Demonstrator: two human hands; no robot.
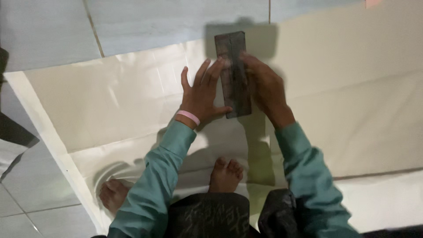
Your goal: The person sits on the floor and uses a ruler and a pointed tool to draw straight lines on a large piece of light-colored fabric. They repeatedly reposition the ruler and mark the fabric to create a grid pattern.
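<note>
A dark rectangular block [233,53], long and narrow, lies on a large sheet of cream fabric [110,97] spread over the floor. My left hand [203,90] rests flat beside the block's left edge, fingers spread, thumb touching its near corner; a pink band circles the wrist. My right hand [264,86] lies over the block's right edge, fingers curled onto its top. Both arms wear teal sleeves.
Pale floor tiles [48,31] show beyond the fabric at the top and left. My bare feet [225,175] stand on the fabric near its front edge, one [113,194] pressing folds into it. A dark object [13,132] sits at the left border.
</note>
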